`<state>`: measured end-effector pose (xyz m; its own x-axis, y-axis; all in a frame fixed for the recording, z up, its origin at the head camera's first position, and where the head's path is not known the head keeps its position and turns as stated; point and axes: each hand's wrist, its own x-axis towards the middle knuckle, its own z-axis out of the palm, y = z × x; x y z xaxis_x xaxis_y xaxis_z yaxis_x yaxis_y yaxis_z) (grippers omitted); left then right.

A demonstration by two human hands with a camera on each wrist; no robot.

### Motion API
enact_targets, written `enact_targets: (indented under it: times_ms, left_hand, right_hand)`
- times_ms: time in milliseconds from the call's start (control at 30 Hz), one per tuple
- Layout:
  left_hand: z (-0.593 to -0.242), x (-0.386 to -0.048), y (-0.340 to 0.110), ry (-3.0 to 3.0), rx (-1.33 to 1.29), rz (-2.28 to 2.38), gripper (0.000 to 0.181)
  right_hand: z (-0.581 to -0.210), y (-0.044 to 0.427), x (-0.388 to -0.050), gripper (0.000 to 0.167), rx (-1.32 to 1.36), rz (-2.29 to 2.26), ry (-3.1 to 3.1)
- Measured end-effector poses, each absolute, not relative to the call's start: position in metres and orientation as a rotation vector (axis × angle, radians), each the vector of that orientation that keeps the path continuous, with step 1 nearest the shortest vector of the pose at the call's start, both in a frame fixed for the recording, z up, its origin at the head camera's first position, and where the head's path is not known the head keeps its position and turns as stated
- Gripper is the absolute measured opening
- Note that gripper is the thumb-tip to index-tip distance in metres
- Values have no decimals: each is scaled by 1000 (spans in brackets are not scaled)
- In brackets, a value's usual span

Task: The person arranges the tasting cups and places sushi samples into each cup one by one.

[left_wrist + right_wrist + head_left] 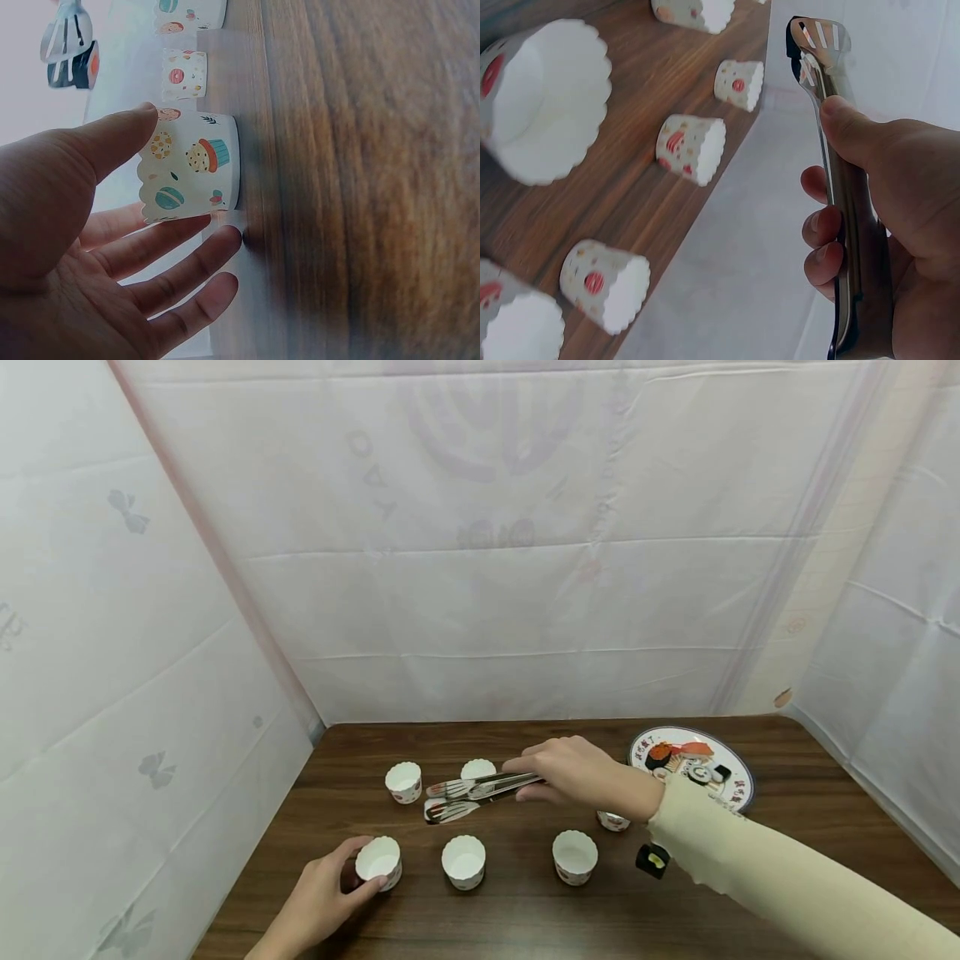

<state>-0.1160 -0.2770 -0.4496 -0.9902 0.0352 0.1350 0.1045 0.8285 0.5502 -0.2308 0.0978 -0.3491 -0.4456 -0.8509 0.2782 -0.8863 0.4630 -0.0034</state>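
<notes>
My left hand [318, 889] holds a white paper baking cup [378, 862] at the front left, its thumb on one side and fingers on the other. Cupcake prints [208, 155] show on the cup's side in the left wrist view. Above the table, my right hand [573, 772] grips metal serving tongs [847, 225] with slotted ends. Between those ends is a black-wrapped sushi piece [93, 64] with an orange centre. The tongs' tips point left, over the area between the front and back cups.
More baking cups stand about: two at the back [403, 782], [477, 769], two in front [463, 862], [575, 857], and one [613, 821] partly under the right forearm. A printed plate [740, 789] bearing sushi pieces lies at the right. Another sushi piece [652, 860] lies near the sleeve.
</notes>
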Motion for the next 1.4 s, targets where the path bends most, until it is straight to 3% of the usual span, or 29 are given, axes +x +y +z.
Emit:
enact_targets:
  times_ms: [300,500,833,1400]
  left_hand:
    - [-451,-117,-278,-2874,-131,-876,55]
    - [-453,-117,-280,-2866,-160,-939,55]
    - [-453,-115,-280,-2824,-223,-943,55]
    - [-452,-115,-281,-2846,-198,-896,57]
  right_hand:
    - [-352,63,-225,23,1590,255,-2495]
    - [-358,42,-221,27,1615,220,-2477]
    - [-364,21,-219,14,1653,169,-2473]
    - [-370,16,-218,17,1653,162,-2473]
